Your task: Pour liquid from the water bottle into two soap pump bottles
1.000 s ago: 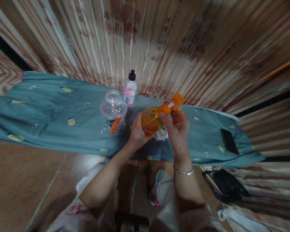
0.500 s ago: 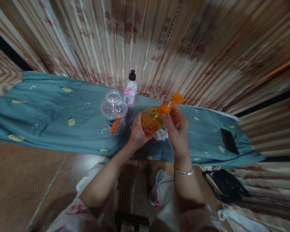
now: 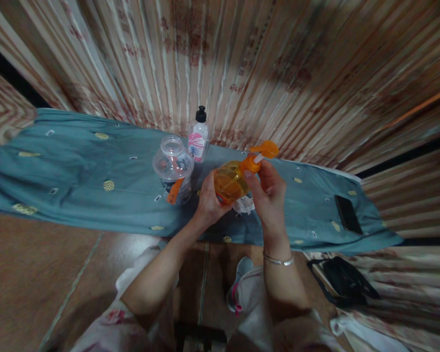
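Observation:
A clear pump bottle [image 3: 230,182] with yellow-orange liquid is held tilted above the cloth, its top toward the upper right. My left hand [image 3: 209,199] is wrapped round the bottle's body from the left. At its neck, my right hand [image 3: 270,193] grips the orange pump cap [image 3: 250,165] at the collar, thumb on the near side. The orange pump head [image 3: 268,148] stands out on its pale stem beyond the fingers, with its spout toward the left. Some crumpled white tissue [image 3: 244,204] lies under the bottle, partly hidden by it and the hands.
Left of my hands stands a clear wide plastic jar [image 3: 173,171] without a lid. Behind it is a small bottle with a black cap [image 3: 198,139]. A black phone [image 3: 348,214] lies at the right of the teal cloth [image 3: 77,181]. A pleated curtain [image 3: 220,73] hangs behind.
The pump head has turned, so its spout now points left above the collar. My right thumb has shifted slightly on the collar. My left hand and the bottle's body have stayed in place.

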The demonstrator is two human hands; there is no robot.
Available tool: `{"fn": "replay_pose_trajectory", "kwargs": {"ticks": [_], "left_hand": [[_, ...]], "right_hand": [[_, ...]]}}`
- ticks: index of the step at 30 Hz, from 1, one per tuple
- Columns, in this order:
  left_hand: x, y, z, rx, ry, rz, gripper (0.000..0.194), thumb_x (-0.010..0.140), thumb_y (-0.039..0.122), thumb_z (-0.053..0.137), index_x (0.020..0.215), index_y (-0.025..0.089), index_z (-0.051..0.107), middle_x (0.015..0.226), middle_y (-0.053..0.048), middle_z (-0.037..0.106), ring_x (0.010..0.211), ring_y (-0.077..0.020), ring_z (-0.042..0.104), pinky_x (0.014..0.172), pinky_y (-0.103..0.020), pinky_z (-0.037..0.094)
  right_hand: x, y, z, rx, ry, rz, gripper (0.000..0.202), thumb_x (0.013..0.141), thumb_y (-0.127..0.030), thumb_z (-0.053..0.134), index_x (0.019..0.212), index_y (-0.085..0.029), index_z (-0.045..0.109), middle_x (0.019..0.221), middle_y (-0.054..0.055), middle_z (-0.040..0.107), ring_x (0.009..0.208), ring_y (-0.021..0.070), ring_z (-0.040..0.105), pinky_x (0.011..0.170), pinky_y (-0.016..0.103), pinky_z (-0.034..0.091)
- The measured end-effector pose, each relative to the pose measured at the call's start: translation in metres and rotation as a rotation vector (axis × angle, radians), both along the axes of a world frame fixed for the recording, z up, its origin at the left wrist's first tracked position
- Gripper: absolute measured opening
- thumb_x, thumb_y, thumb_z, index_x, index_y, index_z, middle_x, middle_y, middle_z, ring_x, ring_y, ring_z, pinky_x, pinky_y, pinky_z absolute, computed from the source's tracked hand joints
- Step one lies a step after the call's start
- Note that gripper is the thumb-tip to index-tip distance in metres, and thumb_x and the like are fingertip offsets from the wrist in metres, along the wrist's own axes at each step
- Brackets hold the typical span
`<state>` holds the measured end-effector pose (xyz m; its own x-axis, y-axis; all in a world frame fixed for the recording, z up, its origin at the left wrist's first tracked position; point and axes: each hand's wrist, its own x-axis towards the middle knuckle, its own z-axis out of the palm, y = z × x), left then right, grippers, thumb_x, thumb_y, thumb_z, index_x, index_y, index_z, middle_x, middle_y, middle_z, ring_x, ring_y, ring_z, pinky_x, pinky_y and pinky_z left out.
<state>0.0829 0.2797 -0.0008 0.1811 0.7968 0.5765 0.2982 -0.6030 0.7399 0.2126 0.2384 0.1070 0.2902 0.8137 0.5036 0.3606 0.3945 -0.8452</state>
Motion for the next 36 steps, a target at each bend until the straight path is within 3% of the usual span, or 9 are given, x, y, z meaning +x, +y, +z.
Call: {"fn": "replay_pose_trajectory", "kwargs": {"ticks": [6,14,22,28,36], "left_hand": [[-0.0001,-0.0002,0.0,0.008,-0.003,-0.004,0.102,0.064,0.026,0.087,0.147,0.017,0.029,0.138,-0.018,0.057,0.128,-0.0352,0.059,0.109,-0.052,0.049],[-0.0002,0.0001,-0.001,0.02,0.011,0.016,0.104,0.064,0.027,0.088,0.147,0.018,0.027,0.14,-0.018,0.056,0.129,-0.0353,0.058,0.109,-0.053,0.049],[-0.0006,0.0003,-0.0009,-0.02,-0.016,-0.012,0.103,0.065,0.033,0.088,0.148,0.022,0.029,0.142,-0.017,0.055,0.132,-0.0364,0.057,0.11,-0.055,0.048],[-0.0009,0.0003,-0.0005,-0.03,-0.003,-0.012,0.103,0.065,0.029,0.087,0.148,0.023,0.027,0.141,-0.016,0.055,0.132,-0.0355,0.056,0.111,-0.056,0.048],[-0.0002,0.0007,-0.0003,-0.07,-0.014,-0.004,0.103,0.061,0.027,0.088,0.146,0.017,0.03,0.141,-0.019,0.055,0.131,-0.0377,0.056,0.112,-0.056,0.046]], "right_hand": [[0.0002,0.0046,-0.0079,0.053,0.007,-0.092,0.035,0.081,-0.045,0.075,0.109,-0.025,0.067,0.112,0.004,0.071,0.112,0.0213,0.065,0.105,0.042,0.051],[-0.0016,-0.0007,-0.0012,0.026,0.013,-0.009,0.039,0.087,-0.047,0.068,0.118,-0.025,0.066,0.119,0.007,0.071,0.121,0.0235,0.063,0.109,0.044,0.049],[-0.0019,0.0029,-0.0038,0.031,0.046,-0.084,0.037,0.081,-0.048,0.074,0.11,-0.025,0.066,0.113,0.006,0.071,0.119,0.0242,0.063,0.108,0.046,0.049],[-0.0027,0.0004,-0.0008,0.022,0.015,-0.036,0.039,0.085,-0.047,0.071,0.117,-0.027,0.064,0.122,0.006,0.069,0.119,0.0226,0.063,0.109,0.045,0.049],[-0.0046,0.0003,0.0009,0.032,0.03,-0.058,0.027,0.085,-0.042,0.072,0.106,-0.024,0.068,0.109,0.004,0.072,0.104,0.0205,0.067,0.104,0.042,0.051]]}}
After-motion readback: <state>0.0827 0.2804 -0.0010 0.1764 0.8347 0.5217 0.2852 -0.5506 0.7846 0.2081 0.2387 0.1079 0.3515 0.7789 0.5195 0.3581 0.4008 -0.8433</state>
